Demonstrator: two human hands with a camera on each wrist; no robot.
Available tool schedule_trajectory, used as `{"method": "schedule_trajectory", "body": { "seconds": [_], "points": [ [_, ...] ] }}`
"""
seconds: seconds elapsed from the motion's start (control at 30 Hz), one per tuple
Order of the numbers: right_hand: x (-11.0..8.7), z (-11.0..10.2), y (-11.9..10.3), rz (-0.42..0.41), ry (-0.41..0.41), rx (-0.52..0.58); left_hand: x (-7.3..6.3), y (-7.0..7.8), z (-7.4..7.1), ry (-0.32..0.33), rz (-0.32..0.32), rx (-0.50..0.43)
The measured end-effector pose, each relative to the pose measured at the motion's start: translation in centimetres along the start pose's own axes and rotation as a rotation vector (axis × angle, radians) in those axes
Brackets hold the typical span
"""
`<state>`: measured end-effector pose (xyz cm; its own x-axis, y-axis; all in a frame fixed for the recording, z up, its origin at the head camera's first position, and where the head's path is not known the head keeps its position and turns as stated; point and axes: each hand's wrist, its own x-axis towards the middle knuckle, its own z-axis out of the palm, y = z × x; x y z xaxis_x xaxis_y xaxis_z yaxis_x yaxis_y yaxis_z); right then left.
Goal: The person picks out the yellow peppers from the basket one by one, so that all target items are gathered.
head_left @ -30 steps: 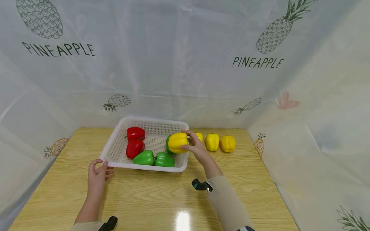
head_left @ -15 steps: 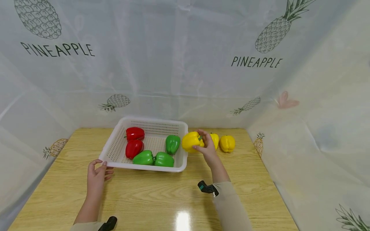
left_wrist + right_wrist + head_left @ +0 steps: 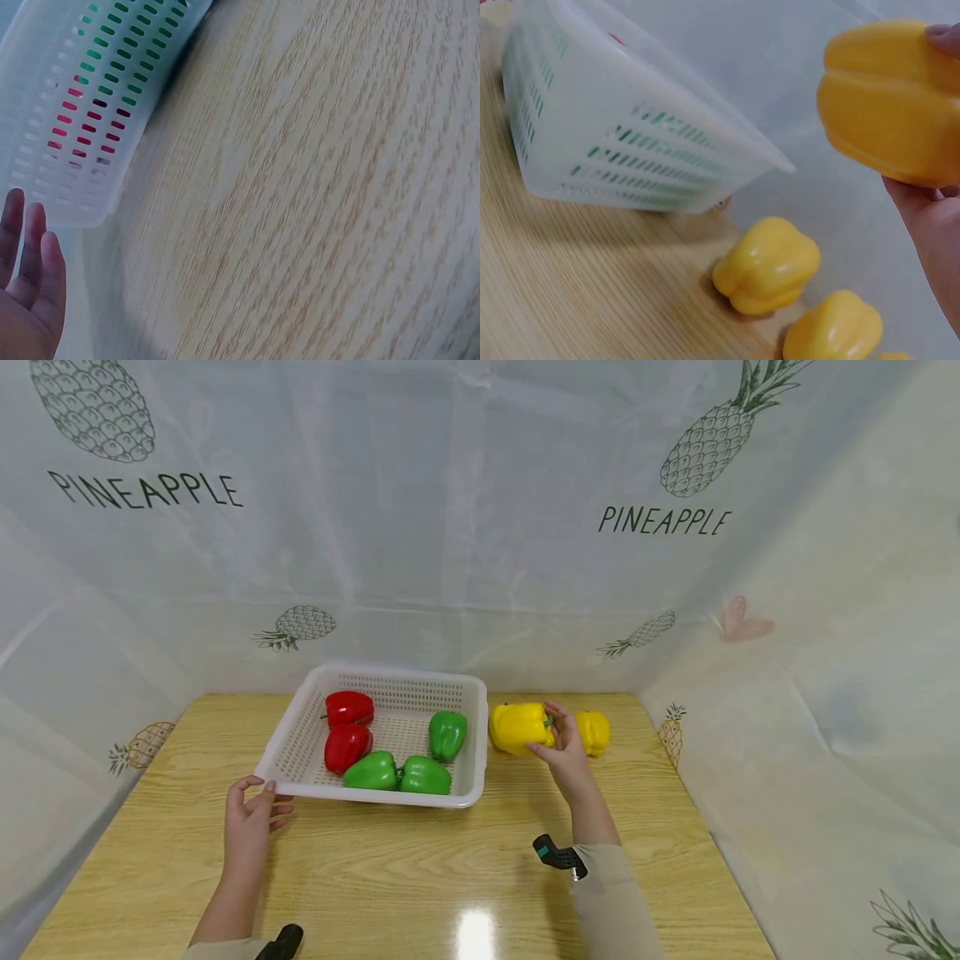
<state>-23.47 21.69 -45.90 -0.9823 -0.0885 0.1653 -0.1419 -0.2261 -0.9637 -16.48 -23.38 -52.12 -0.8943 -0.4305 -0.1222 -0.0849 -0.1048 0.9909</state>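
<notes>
My right hand (image 3: 568,753) grips a yellow bell pepper (image 3: 517,727), thumb below and fingers above near its green stem. The right wrist view shows this pepper raised above the table, right of the white plastic basket (image 3: 405,681). My left hand (image 3: 249,818) pinches the basket's near left corner between thumb and forefinger; the other fingers extend below the rim. Inside the basket are two red bell peppers (image 3: 348,748) at the left and three green ones (image 3: 447,735) at the front and right.
More yellow bell peppers (image 3: 769,266) stand in a row on the wooden table (image 3: 375,877) right of the basket; in the head view one (image 3: 595,732) shows beyond my right hand. A pineapple-printed curtain (image 3: 465,527) hangs behind and at the sides.
My right hand has carried the yellow bell pepper rightward, from over the basket's right side to outside it above the row. The left hand stays at the basket's corner.
</notes>
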Motion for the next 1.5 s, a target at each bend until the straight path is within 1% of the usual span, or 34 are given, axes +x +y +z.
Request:
{"method": "schedule_trajectory", "body": {
  "seconds": [0.13,0.3,0.53,0.63,0.77,0.87,1.0,1.2,1.37,1.5],
  "points": [
    [-0.4,-0.8,0.2,-0.019,-0.003,0.024,0.2,-0.1,-0.1,0.002,-0.014,0.004],
    [-0.8,-1.9,0.5,-0.037,0.009,0.017,0.4,-0.2,-0.1,0.006,-0.029,0.014],
    [-1.3,-3.6,0.8,-0.026,0.088,0.027,0.3,0.0,-0.1,0.0,-0.025,0.021],
    [-1.5,-4.3,0.8,-0.019,0.102,0.016,0.1,0.1,0.0,-0.002,-0.026,0.015],
    [-1.9,-5.1,0.8,-0.029,0.096,-0.005,-0.5,0.9,0.2,-0.008,-0.031,0.008],
    [-2.1,-5.7,0.8,-0.033,0.095,0.009,-0.7,1.3,0.3,-0.009,-0.025,0.009],
    [-2.4,-6.5,1.1,-0.033,0.103,0.024,-0.5,0.9,0.3,0.0,-0.023,0.015],
    [-2.8,-8.1,1.2,-0.022,0.096,-0.036,0.1,0.0,0.1,0.008,-0.014,0.026],
    [-3.3,-9.3,0.9,0.0,0.105,-0.084,0.3,-0.2,0.0,0.01,-0.018,0.018],
    [-3.7,-10.1,0.6,-0.012,0.125,-0.131,0.3,-0.2,-0.1,0.005,-0.016,0.01]
  ]
}}
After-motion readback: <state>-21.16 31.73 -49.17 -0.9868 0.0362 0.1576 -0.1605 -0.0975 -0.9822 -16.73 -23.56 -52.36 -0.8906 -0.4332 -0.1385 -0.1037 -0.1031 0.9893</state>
